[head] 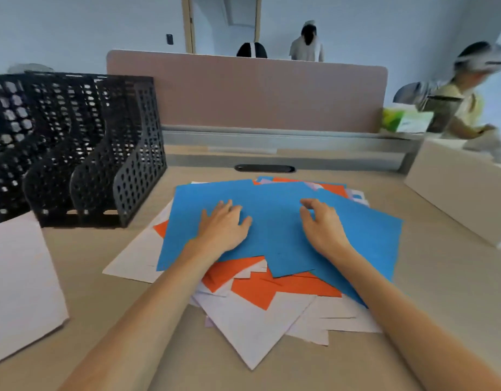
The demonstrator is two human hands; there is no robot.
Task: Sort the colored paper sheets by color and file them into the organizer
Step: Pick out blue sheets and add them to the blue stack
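my left hand [224, 225] lies flat, fingers spread, on the top blue sheet [274, 238]; my right hand [324, 225] rests loosely arched fingertips there, gripping nothing. the sheet's long axis runs left-right, slightly skewed, over orange sheets [272, 289] and pale sheets [255, 331] mid-desk; the black organizer [83, 148] stands far left.

This is looking like a shared office: a pale wooden counter [429, 277] is backing onto a mauve divider panel [243, 91] on a grey rail, with a black cable slot [264, 168] sitting just before it. A black perforated file organizer [74, 148] is standing at the left, and colored paper sheets [272, 221] are lying spread out. A standing person [307, 43] is showing beyond the panel, and a blurred person [466, 103] is working at the right.
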